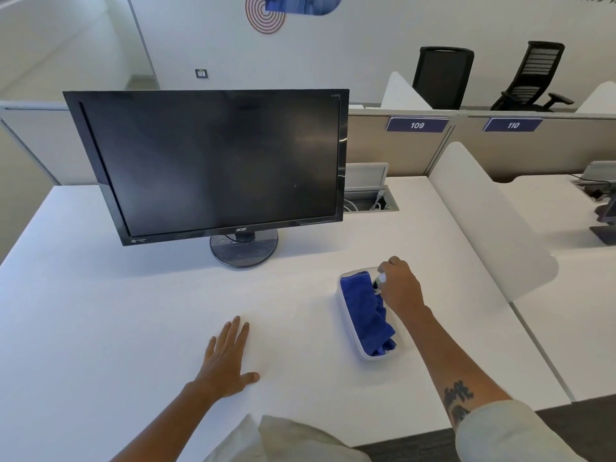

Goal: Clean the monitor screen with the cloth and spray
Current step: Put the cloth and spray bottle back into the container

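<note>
One monitor (213,161) at twelve o'clock, one blue cloth (365,311) in one tray (346,325) at three; the right hand (400,286) grips one spray bottle (381,279), and the left hand (226,358) lies flat and released.

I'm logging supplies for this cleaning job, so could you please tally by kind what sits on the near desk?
Monitor: 1
Blue cloth: 1
White tray: 1
Spray bottle, mostly hidden in the right hand: 1
Total: 4

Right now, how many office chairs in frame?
2. Both behind the far partition at upper right: a solid-back chair and, to its right, a slatted-back chair with armrests. Others may be hidden behind partitions.
</note>
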